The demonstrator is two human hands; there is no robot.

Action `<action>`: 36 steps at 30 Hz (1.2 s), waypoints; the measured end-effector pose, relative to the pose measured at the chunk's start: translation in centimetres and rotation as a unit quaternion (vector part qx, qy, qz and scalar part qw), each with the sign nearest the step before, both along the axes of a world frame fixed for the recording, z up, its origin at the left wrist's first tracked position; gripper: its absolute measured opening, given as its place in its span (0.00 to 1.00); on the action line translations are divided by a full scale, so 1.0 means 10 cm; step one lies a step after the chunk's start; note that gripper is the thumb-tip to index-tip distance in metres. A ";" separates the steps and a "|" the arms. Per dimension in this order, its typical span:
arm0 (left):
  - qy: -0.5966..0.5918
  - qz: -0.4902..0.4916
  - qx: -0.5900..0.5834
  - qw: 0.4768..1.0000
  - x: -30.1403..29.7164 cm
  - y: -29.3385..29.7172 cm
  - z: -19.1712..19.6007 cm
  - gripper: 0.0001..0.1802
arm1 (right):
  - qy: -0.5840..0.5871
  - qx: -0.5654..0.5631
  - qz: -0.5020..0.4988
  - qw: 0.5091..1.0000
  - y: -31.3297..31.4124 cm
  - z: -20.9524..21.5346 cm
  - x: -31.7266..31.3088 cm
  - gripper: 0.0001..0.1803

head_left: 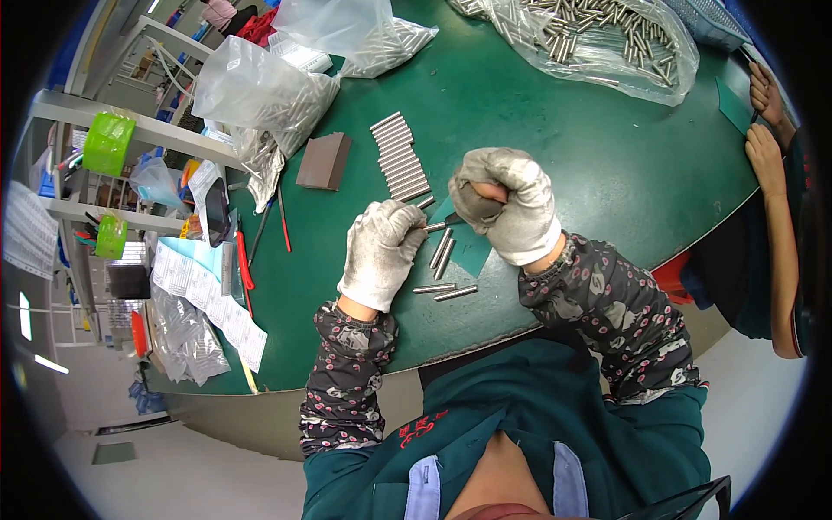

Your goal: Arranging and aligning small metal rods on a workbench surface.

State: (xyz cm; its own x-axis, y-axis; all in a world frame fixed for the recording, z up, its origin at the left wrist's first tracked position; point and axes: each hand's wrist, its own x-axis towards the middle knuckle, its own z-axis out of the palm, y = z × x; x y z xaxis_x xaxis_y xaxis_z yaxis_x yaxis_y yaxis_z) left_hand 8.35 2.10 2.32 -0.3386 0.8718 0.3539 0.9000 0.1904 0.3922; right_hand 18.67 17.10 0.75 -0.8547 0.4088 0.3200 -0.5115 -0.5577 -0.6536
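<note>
White left hand [380, 253]: pinching a pin [436, 227] between thumb and fingertips.
Right hand [513, 206]: curling gloved fingers inward, bare thumb showing; cannot tell whether they are gripping anything.
Pin: pointing from the left fingertips toward the right hand, near the teal sheet [472, 253].
Loose pins [445, 258]: lying in two pairs near the left hand.
Row [400, 160]: pins lying side by side beyond the left hand.
Block [324, 162]: sitting left of the row, brown.
Big bag [598, 43]: lying open, spilling full of pins.
Co-worker's hands [764, 156]: working at the right edge.
</note>
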 end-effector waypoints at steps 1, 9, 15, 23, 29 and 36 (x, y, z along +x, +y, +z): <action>0.001 0.001 -0.001 1.000 0.00 0.00 -0.01 0.11 | -0.001 0.000 0.000 1.000 -0.01 0.01 0.00 0.19; -0.031 -0.004 -0.017 0.999 -0.05 0.03 0.01 0.09 | -0.106 0.134 -0.018 0.985 -0.09 0.33 -0.01 0.24; -0.001 -0.006 -0.037 0.999 -0.06 0.03 0.00 0.08 | -0.077 0.171 -0.014 0.982 -0.09 0.30 -0.08 0.18; 0.004 0.006 -0.044 0.999 -0.06 0.00 0.00 0.08 | -0.083 0.063 -0.023 0.994 -0.05 0.16 -0.14 0.23; 0.081 0.016 -0.036 0.996 0.04 0.06 0.07 0.12 | -0.084 0.036 -0.004 0.996 -0.01 0.17 -0.04 0.24; 0.048 0.014 0.006 0.999 -0.01 0.05 -0.03 0.09 | -0.060 0.010 0.001 0.998 -0.01 0.11 -0.07 0.24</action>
